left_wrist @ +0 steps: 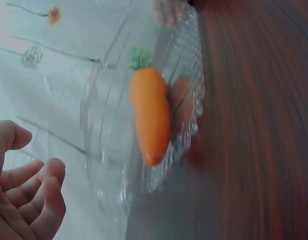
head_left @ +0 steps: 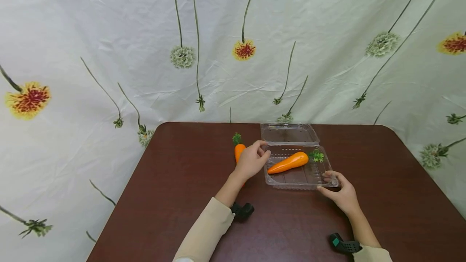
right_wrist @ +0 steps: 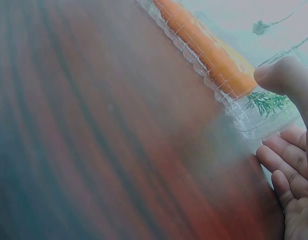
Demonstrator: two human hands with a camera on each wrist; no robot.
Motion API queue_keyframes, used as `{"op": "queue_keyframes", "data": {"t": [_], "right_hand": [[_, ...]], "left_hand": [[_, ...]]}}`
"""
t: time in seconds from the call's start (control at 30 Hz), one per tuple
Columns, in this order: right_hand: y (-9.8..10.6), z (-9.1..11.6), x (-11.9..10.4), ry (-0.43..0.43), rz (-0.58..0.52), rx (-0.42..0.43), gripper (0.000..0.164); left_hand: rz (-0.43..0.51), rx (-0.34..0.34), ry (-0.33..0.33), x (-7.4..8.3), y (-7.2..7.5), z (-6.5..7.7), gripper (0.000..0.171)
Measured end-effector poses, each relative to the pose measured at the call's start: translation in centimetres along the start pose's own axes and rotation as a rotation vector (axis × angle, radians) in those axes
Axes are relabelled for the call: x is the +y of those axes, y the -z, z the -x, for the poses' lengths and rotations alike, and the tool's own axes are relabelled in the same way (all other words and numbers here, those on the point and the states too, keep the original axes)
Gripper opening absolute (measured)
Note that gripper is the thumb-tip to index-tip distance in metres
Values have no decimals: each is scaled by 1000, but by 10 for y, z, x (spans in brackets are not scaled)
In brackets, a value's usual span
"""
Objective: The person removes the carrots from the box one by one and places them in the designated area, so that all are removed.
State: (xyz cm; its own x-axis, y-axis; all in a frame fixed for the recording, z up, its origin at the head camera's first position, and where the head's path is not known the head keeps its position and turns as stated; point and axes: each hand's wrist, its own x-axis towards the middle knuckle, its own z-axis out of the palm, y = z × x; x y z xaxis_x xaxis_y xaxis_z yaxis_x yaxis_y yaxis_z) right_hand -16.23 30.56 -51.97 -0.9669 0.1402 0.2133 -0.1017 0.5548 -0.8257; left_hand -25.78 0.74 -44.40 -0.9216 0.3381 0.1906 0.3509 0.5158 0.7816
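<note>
A clear plastic clamshell container [head_left: 291,180] sits on the table with its lid [head_left: 289,134] folded back. Inside lies an orange toy carrot [head_left: 289,163], its green leafy top [head_left: 316,156] pointing right. My right hand [head_left: 341,193] grips the container's front right corner, thumb at the front wall and fingers at the right side. At the container's left edge hovers my left hand [head_left: 252,160], its fingers loosely bent; the left wrist view shows nothing held in that hand [left_wrist: 29,195]. A second carrot [head_left: 239,151] lies left of the container, partly hidden behind the left hand.
Dark reddish-brown wood makes up the table [head_left: 174,197], with rounded far corners. Behind it hangs a pale cloth [head_left: 218,19] printed with flowers. Black wrist devices are worn on the left wrist [head_left: 242,211] and the right wrist [head_left: 344,244].
</note>
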Motion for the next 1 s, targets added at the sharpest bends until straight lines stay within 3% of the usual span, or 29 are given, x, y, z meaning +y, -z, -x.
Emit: {"op": "queue_keyframes", "data": {"t": [0.3,0.53,0.73,1.0], "right_hand": [[1,-1,-2,1,0,1,56],[1,-1,-3,-6,2,-5,56],[1,-2,-2,-6,2,1,55],[0,-1,-1,1,-3,5,55]], "left_hand": [[15,-146,-50,17,-18,-12,38],[24,-217,-20,18,-36,-22,36],[-70,-225,-76,21,-45,-27,35],[-287,-253,-122,21,-57,-31,35]]}}
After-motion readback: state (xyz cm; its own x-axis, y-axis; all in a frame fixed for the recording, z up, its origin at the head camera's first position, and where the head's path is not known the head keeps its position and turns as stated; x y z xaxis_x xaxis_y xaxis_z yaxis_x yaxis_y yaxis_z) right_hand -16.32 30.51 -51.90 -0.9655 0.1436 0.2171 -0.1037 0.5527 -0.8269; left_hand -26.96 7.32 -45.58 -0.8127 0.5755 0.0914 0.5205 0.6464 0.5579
